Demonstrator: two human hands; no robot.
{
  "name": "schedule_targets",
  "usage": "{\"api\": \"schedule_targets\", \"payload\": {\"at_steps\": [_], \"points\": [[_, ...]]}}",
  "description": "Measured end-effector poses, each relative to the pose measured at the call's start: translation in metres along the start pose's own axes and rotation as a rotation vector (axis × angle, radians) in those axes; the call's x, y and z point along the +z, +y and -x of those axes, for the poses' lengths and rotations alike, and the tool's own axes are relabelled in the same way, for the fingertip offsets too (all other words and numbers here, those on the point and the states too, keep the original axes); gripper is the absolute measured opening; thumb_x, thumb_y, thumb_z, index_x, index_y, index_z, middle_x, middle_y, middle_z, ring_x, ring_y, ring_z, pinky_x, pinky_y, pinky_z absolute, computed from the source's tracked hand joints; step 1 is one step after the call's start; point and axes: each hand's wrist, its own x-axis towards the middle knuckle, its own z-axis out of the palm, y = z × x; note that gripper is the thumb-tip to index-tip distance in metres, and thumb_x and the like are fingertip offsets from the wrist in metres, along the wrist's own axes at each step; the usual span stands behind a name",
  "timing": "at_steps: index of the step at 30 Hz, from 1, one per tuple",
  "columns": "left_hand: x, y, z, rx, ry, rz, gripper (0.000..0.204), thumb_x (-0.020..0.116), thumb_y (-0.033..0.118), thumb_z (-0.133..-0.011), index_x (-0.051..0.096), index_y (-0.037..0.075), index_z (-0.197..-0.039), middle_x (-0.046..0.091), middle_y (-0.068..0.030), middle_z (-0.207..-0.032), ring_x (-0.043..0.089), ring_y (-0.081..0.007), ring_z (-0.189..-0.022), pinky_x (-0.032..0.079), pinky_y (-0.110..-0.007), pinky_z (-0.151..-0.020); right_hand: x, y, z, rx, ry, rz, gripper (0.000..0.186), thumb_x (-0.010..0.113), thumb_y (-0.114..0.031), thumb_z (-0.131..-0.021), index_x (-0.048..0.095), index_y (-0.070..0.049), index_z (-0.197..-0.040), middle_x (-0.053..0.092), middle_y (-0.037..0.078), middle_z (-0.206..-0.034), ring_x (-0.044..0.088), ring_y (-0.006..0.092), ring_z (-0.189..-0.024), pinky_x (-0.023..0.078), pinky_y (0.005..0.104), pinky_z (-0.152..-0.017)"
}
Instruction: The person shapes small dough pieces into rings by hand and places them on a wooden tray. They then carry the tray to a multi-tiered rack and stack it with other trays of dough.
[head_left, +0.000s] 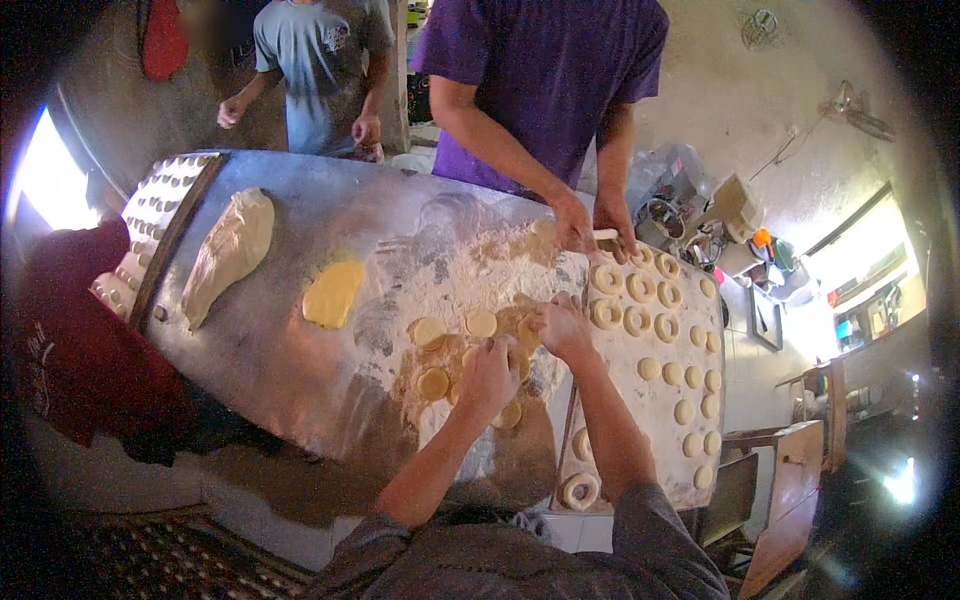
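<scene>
My left hand is closed, fingers curled down over the floury dough pieces on the metal table. What it grips, if anything, is hidden beneath it. To its right and slightly farther off, my right hand is closed too, its fingertips down by the dough scraps, and its grip cannot be made out. Flat round dough discs lie around my left hand: one disc beyond it on the left, another disc just past its fingers, a third to its left.
On the right, a floured board bears dough rings and several small discs. A co-worker in purple handles a ring across the table. Farther left lie yellow fat or dough, a long dough lump and a filled tray. A person in maroon stands left.
</scene>
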Motion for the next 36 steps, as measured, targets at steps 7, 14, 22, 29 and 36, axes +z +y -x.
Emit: {"api": "schedule_targets", "payload": {"at_steps": [7, 14, 22, 29, 36], "points": [[0.006, -0.020, -0.027, -0.096, -0.085, 0.177, 0.030, 0.066, 0.021, -0.085, 0.062, 0.004, -0.110, 0.067, -0.0194, -0.081, 0.066, -0.0367, -0.077, 0.051, -0.044, -0.069, -0.016, 0.009, 0.003, 0.078, -0.357, -0.757, 0.034, 0.072, -0.013, -0.081, 0.053, -0.003, -0.108, 0.063, 0.009, -0.094, 0.062, 0.0215, -0.083, 0.051, 0.0357, -0.074], [-0.048, 0.015, -0.029, -0.109, -0.194, 0.459, 0.024, 0.071, 0.020, -0.083, 0.070, 0.007, -0.103, 0.068, -0.0126, -0.084, 0.068, -0.0217, -0.073, 0.050, -0.035, -0.067, -0.045, -0.009, 0.034, 0.145, -0.236, -1.263, 0.048, 0.072, -0.006, -0.081, 0.043, -0.006, -0.119, 0.062, 0.009, -0.092, 0.060, 0.0169, -0.081, 0.049, 0.0316, -0.069], [-0.024, 0.023, -0.026, 0.224, 0.160, 0.153, 0.035, 0.058, -0.003, -0.079, 0.056, 0.004, -0.114, 0.064, -0.0104, -0.099, 0.059, -0.0300, -0.093, 0.049, -0.040, -0.077, -0.025, -0.037, 0.034, 0.230, 0.142, -1.188, 0.052, 0.064, -0.002, -0.081, 0.045, -0.007, -0.129, 0.055, 0.010, -0.107, 0.058, 0.0200, -0.095, 0.047, 0.0410, -0.080], [0.008, 0.039, -0.009, 0.003, -0.176, 1.407, 0.047, 0.051, -0.007, -0.084, 0.039, 0.006, -0.127, 0.050, -0.0043, -0.079, 0.055, -0.0168, -0.084, 0.048, -0.029, -0.070, -0.041, -0.004, 0.081, 0.268, -0.021, -1.869, 0.040, 0.053, -0.020, -0.092, 0.048, -0.007, -0.129, 0.056, 0.003, -0.079, 0.056, 0.0119, -0.079, 0.042, 0.0260, -0.066], [0.028, 0.101, 0.009, 0.053, -0.117, 0.585, 0.028, 0.041, 0.029, -0.100, 0.050, 0.008, -0.116, 0.061, -0.0164, -0.075, 0.062, -0.0347, -0.068, 0.049, -0.043, -0.058, -0.053, 0.025, 0.117, 0.190, -0.084, -1.689, 0.044, 0.044, -0.034, -0.100, 0.039, -0.014, -0.139, 0.057, 0.004, -0.085, 0.054, 0.0112, -0.082, 0.044, 0.0258, -0.069]]}}
